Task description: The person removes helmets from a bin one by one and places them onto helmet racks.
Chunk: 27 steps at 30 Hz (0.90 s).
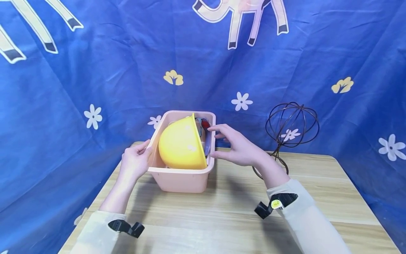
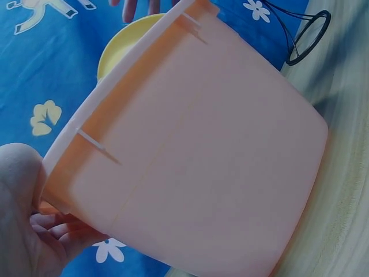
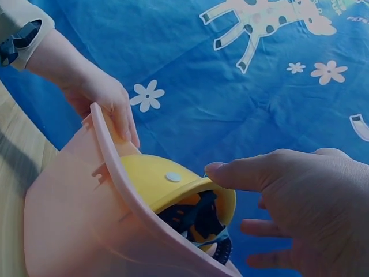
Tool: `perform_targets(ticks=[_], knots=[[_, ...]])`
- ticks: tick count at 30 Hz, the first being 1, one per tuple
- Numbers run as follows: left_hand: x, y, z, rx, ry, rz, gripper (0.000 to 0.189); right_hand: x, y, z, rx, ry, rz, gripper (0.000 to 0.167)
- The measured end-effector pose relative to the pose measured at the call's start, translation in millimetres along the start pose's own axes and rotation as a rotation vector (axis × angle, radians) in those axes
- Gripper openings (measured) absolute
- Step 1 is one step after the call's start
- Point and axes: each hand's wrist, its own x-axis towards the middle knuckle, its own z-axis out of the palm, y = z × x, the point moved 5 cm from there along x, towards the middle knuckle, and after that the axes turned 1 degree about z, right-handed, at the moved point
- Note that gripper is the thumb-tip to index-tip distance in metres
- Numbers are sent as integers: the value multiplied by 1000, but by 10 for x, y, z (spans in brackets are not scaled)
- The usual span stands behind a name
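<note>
A yellow hard hat (image 1: 181,144) lies on its side in a pink plastic bin (image 1: 180,180), its opening facing right. Inside it, dark straps and a headband (image 3: 210,216) show in the right wrist view. My left hand (image 1: 136,160) grips the bin's left rim, thumb on one side and fingers on the other, as the left wrist view (image 2: 43,231) also shows. At the right rim, my right hand (image 1: 236,144) is held with fingers apart and nothing between them. Its thumb (image 3: 230,174) overlaps the hat's brim in the right wrist view.
Beside the hat, a small red item (image 1: 205,123) sits in the bin, partly hidden. A dark wire stand with a globe-shaped top (image 1: 280,141) rises behind my right forearm. The wooden table (image 1: 196,222) ends at a blue patterned cloth (image 1: 127,70).
</note>
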Motion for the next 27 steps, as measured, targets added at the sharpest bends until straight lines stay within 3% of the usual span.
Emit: perform_targets(ticks=[9, 27], knots=[[4, -17, 1, 12, 5, 1, 46, 193, 69, 91, 73, -40, -4, 65], [-6, 8, 2, -27, -11, -8, 46, 481, 128, 263, 70, -131, 42, 60]])
